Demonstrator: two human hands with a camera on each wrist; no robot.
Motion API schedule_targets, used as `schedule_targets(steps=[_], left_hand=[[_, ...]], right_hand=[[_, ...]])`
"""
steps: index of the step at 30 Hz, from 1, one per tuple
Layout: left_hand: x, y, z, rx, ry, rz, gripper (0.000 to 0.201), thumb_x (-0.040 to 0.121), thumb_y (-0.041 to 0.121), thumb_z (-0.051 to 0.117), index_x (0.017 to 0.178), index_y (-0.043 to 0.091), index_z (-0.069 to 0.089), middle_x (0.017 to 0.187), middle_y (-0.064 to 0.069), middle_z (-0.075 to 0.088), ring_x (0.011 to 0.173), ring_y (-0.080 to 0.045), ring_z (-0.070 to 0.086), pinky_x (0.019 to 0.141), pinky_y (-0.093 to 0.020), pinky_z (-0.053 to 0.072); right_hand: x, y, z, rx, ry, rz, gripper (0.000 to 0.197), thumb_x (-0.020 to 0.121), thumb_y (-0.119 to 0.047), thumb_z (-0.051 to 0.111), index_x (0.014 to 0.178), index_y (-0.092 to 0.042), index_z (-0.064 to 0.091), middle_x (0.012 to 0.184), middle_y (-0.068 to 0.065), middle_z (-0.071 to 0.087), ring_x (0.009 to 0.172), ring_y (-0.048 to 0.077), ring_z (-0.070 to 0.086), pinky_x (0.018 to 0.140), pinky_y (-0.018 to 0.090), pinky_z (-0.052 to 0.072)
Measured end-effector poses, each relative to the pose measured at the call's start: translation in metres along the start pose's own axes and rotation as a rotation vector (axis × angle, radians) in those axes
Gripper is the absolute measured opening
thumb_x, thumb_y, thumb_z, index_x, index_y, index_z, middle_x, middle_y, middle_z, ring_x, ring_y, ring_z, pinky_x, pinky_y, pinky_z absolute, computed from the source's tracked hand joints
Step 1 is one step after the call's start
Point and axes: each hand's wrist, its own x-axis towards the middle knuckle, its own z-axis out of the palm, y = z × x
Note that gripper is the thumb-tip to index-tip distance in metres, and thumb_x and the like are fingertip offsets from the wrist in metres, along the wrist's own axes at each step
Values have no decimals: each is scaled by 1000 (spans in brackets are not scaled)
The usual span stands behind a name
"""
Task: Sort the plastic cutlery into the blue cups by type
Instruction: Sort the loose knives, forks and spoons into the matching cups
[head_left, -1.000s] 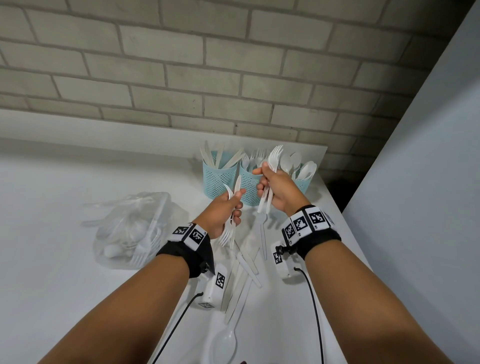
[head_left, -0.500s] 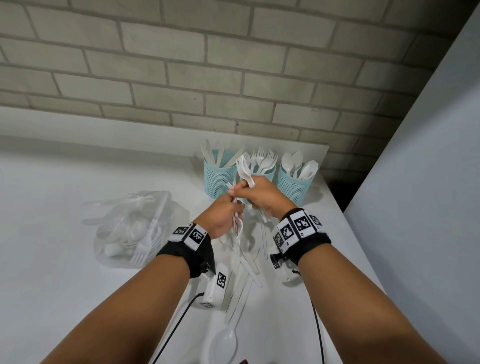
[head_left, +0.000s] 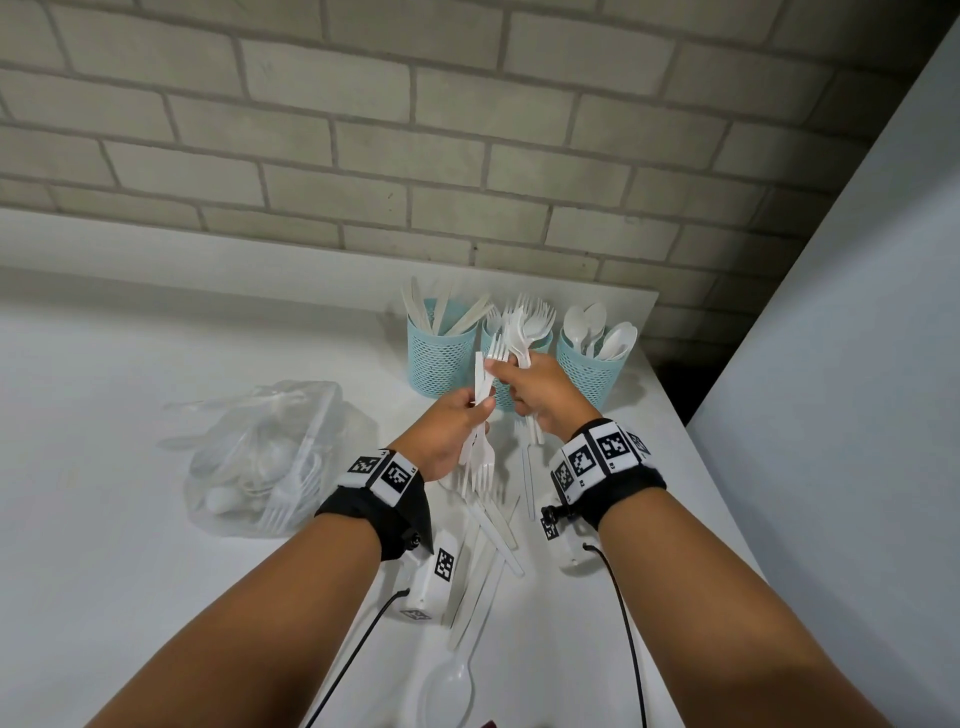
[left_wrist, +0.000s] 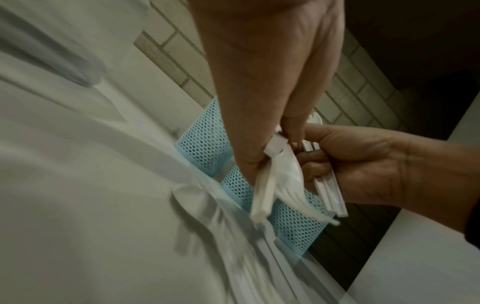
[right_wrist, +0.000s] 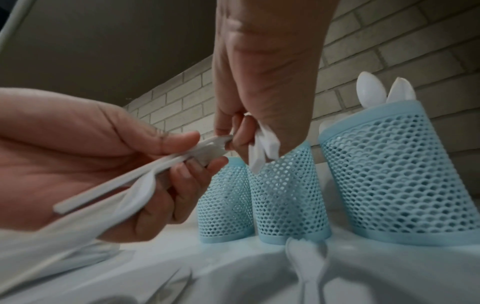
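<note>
Cutlery is still mid-sort: since half a second ago your two hands have stayed pressed together in front of the middle cup, and since a second ago the right hand has swung its bundle from above the right cup back to meet the left. Your right hand is clamped round a bundle of forks whose tines stand up by the middle cup, while its thumb and forefinger pinch a single fork that your left hand offers up. The left hand is also closed on a few pieces, one fork hanging tines down; I read this as a hand-over of one more fork, so the drop into the fork cup is likely next, not yet done. Going from large to small around you: the white table carries everything; at its left lies a clear plastic bag with more cutlery inside, still to be sorted; at the far edge stand the three cups, the left cup with knives, the middle with forks, the right cup with spoons. Near you, between your wrists, loose knives and handles lie crossed, and a spoon lies nearest. What may get in your way is the crowded fork cup, whose standing tines could snag the bundle, and the mixed pieces in your left hand, which need checking by type.
</note>
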Motion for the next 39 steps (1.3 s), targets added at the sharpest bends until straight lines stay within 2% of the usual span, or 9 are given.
schedule_targets(steps=[7, 14, 18, 22, 25, 29, 32, 36, 39], left_hand=[[7, -2, -1, -161, 59, -55, 24, 101, 28, 38, 83, 14, 46, 70, -1, 41, 62, -13, 40, 63, -25, 35], [9, -5, -12, -274, 149, -39, 23, 100, 26, 40, 80, 14, 44, 69, -1, 40, 63, -13, 40, 65, -27, 34], [9, -3, -11, -283, 167, 40, 19, 100, 22, 41, 83, 14, 45, 73, -1, 42, 67, -13, 45, 67, -26, 40], [7, -1, -7, -294, 203, 94, 8, 98, 21, 46, 100, 14, 50, 80, 0, 50, 76, -13, 54, 64, -25, 44], [7, -2, -9, -299, 212, 120, 19, 96, 21, 50, 112, 13, 49, 87, -1, 55, 81, -14, 58, 62, -26, 45], [7, 0, -13, -438, 241, 165, 12, 96, 17, 50, 105, 10, 50, 88, -4, 60, 79, -13, 62, 62, -23, 55], [7, 0, -15, -538, 281, 190, 4, 96, 14, 49, 93, 13, 50, 84, -3, 58, 76, -10, 65, 66, -23, 57], [7, 3, -17, -604, 300, 228, 6, 96, 11, 48, 91, 12, 48, 87, -5, 59, 87, -17, 65, 82, -33, 56], [7, 5, -19, -639, 311, 250, 9, 98, 13, 44, 90, 10, 48, 90, -9, 59, 87, -22, 65, 75, -33, 59]], right_hand=[[11, -5, -2, 119, 163, 26, 10, 100, -18, 38, 107, -13, 43, 84, 11, 64, 49, 10, 38, 40, 18, 30], [9, -6, -9, 287, 224, 37, 15, 101, -13, 34, 113, -10, 42, 72, 6, 57, 59, 15, 51, 51, 28, 41], [2, -4, -7, 387, 125, 121, 10, 102, -21, 33, 104, -16, 41, 65, 4, 45, 52, 15, 46, 47, 29, 49], [-3, -1, -7, 347, -23, 132, 16, 99, -30, 44, 109, -19, 39, 60, -2, 38, 38, 6, 30, 36, 16, 31], [-6, 3, -11, 182, -168, 57, 22, 90, -29, 61, 93, -15, 44, 52, -8, 39, 40, 3, 29, 37, 15, 26], [-10, 11, -12, 48, -347, 66, 14, 82, -24, 70, 88, -12, 64, 57, -5, 45, 43, 4, 32, 36, 15, 26], [-12, 19, -12, -81, -360, 90, 16, 79, -19, 73, 93, -16, 66, 64, -2, 54, 44, 4, 39, 35, 14, 28], [-10, 23, -15, -86, -288, 137, 18, 80, -24, 73, 86, -11, 62, 62, 0, 46, 43, 5, 34, 38, 16, 30], [-6, 21, -22, -7, -196, 143, 20, 84, -24, 70, 86, -6, 61, 60, -1, 42, 42, 5, 32, 36, 17, 29]])
